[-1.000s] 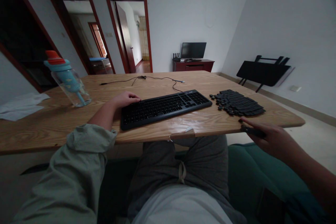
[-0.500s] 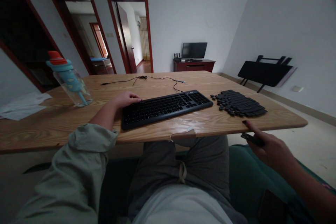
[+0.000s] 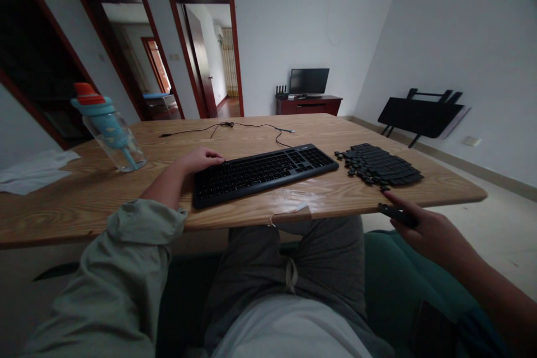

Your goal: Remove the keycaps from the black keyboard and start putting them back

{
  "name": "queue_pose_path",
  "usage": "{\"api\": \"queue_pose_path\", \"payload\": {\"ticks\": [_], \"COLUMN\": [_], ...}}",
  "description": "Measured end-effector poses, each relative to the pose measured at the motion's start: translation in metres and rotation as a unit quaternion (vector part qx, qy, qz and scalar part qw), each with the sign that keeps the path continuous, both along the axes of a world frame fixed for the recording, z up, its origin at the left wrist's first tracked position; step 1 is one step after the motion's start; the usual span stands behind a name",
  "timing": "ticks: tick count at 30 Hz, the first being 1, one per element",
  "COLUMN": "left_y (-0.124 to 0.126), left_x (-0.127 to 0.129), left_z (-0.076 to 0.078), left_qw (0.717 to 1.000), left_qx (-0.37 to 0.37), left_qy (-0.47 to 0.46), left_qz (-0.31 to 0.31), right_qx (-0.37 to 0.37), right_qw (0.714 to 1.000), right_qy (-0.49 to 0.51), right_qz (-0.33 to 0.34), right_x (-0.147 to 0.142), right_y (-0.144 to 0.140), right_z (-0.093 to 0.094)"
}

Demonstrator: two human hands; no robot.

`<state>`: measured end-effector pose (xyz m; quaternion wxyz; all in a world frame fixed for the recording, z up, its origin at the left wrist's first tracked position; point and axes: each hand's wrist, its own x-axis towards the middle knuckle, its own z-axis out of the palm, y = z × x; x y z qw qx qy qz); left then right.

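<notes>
- Pale, grained wood makes up the long table (image 3: 84, 190), and the flat black computer keyboard (image 3: 264, 172) lies across its middle, angled so that its far end points toward the right.
- The left hand (image 3: 200, 159) rests on the table at the keyboard's left end, fingers curled loosely down onto the corner keys and gripping nothing.
- The right hand (image 3: 423, 224) hovers off the table's near edge, right of the keyboard, with thumb and fingers pinched on a slim black bar-shaped piece (image 3: 397, 215); the forefinger stretches out toward the table.
- A heap of loose black plastic keycaps (image 3: 380, 165) sits just beyond that hand, to the right of the keyboard and apart from it.
- Left of the keyboard, well apart, stands a clear plastic drinking bottle (image 3: 109, 130) with a teal collar and orange cap; a teal straw shows inside, and I cannot tell whether it holds any liquid.
- Behind the keyboard a thin black cable (image 3: 235, 125) trails across the wood.
- Far to the keyboard's left, at the table's edge, lies a sheet of white paper (image 3: 33, 170).
</notes>
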<state>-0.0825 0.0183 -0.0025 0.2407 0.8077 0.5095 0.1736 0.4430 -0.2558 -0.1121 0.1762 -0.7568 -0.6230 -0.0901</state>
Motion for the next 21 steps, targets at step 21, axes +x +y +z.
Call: {"api": "queue_pose_path", "payload": {"ticks": [21], "left_y": [0.004], "left_x": [-0.002], "left_z": [-0.002], "left_qw": [1.000], "left_qx": [0.005], "left_qy": [0.009], "left_qz": [-0.006], "right_qx": [-0.113], "right_qw": [0.992], "right_qy": [-0.036], "right_qz": [-0.033], "right_x": [-0.009], "right_y": [0.016], "right_z": [0.050]}}
